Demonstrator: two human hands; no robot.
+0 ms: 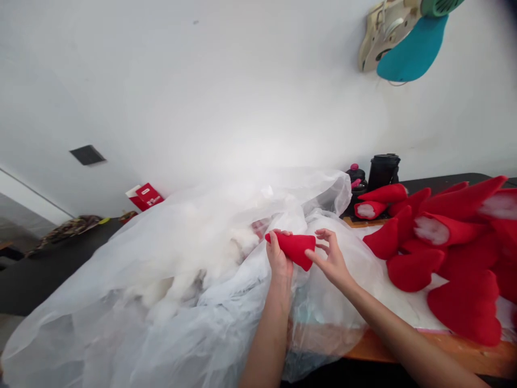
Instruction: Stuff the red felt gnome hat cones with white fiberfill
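My left hand (280, 256) is wrapped round a small red fabric cone (294, 247), near its pointed end. The cone lies sideways with its wide end towards the right. Beside that wide end is my right hand (332, 258), thumb and fingers spread apart. Its thumb is close to the cone's edge; whether it touches I cannot tell. Below and left of the hands spreads a large translucent plastic bag (238, 302) with white fluffy stuffing (161, 293) in it. The inside of the held cone is hidden.
On the right, several red cones (464, 318) are piled, some showing white stuffing at their open ends. Behind them stands a black cup (383, 171). A red box (147, 196) sits at the back left. A fan with a blue blade (416, 51) hangs on the wall.
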